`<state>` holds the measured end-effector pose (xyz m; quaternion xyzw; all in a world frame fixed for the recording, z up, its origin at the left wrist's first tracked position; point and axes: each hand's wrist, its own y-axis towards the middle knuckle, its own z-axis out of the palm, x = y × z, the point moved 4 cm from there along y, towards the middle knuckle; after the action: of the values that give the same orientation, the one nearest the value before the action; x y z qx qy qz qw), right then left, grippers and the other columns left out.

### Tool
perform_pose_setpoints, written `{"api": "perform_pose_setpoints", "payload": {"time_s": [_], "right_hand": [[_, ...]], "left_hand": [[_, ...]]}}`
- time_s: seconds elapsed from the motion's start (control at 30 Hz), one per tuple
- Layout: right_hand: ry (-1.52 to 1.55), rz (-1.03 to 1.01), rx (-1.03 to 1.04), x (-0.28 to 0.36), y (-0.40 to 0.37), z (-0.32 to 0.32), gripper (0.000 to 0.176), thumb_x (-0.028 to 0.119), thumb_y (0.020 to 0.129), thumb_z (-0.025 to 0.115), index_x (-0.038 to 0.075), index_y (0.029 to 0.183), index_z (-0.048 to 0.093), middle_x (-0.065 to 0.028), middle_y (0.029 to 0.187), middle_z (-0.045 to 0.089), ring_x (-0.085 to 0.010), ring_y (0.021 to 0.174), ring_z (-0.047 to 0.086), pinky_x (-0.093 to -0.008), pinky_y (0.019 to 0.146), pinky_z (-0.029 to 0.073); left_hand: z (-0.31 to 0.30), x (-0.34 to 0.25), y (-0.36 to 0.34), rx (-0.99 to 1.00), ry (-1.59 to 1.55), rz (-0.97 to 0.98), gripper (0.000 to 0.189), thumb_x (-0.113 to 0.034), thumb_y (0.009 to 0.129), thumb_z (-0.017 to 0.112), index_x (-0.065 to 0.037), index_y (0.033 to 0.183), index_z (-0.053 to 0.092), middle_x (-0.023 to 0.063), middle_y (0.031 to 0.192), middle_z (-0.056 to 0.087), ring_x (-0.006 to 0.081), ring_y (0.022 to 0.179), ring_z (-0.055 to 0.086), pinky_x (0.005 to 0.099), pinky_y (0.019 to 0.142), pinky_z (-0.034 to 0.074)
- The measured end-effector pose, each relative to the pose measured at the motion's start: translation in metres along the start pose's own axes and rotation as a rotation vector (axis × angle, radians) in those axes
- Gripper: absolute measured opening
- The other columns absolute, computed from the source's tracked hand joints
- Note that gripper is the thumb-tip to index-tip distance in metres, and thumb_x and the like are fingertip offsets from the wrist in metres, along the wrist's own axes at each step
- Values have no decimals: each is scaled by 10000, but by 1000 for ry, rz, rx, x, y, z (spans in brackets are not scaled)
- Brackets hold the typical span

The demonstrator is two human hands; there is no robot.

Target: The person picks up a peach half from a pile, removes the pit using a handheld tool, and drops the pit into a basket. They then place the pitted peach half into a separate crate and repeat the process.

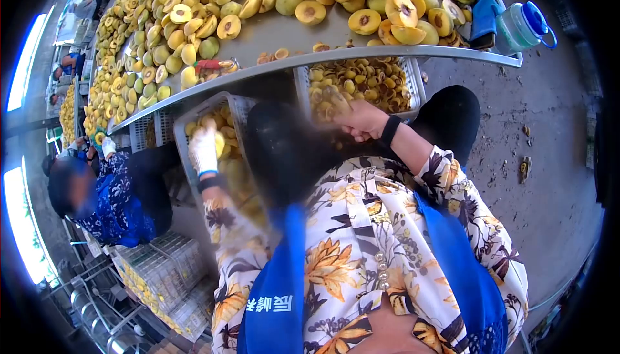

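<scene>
My left hand [205, 149], in a white glove, is over a white crate [186, 161] of yellow peach halves [227, 120]. Its blurred fingers appear closed around a smooth yellow peach half [220, 143]. My bare right hand [363, 120], with a black band at the wrist, is at the near edge of a second crate [420, 86], which holds small, brownish-yellow fruit pieces [365, 80]. The fingers of this hand are curled closed. A motion-smeared brownish shape [332, 103] lies at their tips, too blurred to name.
A metal table [258, 43] heaped with halved peaches spans the front, its raised rim above both crates. On it lie a red-handled tool [213, 65], a blue cloth [484, 20] and a water bottle [516, 28]. A co-worker [129, 189] sits at left beside stacked crates [165, 273].
</scene>
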<state>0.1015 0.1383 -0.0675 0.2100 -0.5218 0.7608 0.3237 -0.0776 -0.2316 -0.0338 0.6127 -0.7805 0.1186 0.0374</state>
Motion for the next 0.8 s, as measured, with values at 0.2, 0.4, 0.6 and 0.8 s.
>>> {"api": "perform_pose_setpoints", "payload": {"time_s": [0.2, 0.4, 0.6, 0.8], "right_hand": [[-538, -214, -165, -9, 23, -10, 203, 198, 819, 592, 16, 830, 503, -32, 573, 512, -103, 351, 439, -241, 317, 358], [-500, -382, -340, 31, -30, 2, 213, 195, 829, 547, 17, 939, 507, -86, 594, 547, -175, 392, 488, -295, 373, 391], [-337, -383, -498, 25, -55, -16, 187, 161, 837, 572, 23, 941, 502, -34, 601, 539, -92, 365, 452, -234, 325, 355], [-36, -752, -508, 59, -53, -34, 299, 230, 862, 588, 18, 1061, 518, -24, 740, 598, -97, 647, 576, -252, 578, 471]], "left_hand": [[-116, -97, 6, -254, -508, -69, 435, -457, 853, 448, -80, 954, 640, 213, 942, 611, 398, 909, 554, 459, 784, 425], [-169, -284, 105, -176, -310, 403, 397, -429, 789, 533, -108, 1007, 616, 170, 944, 635, 329, 910, 600, 420, 786, 466], [-127, -337, 157, -36, -233, 476, 484, -483, 750, 537, -120, 1058, 623, 168, 1035, 624, 330, 989, 577, 400, 863, 449], [-183, -287, 40, 163, -651, 727, 454, -276, 659, 744, -102, 1063, 630, 110, 1042, 629, 244, 946, 606, 305, 839, 473]]}}
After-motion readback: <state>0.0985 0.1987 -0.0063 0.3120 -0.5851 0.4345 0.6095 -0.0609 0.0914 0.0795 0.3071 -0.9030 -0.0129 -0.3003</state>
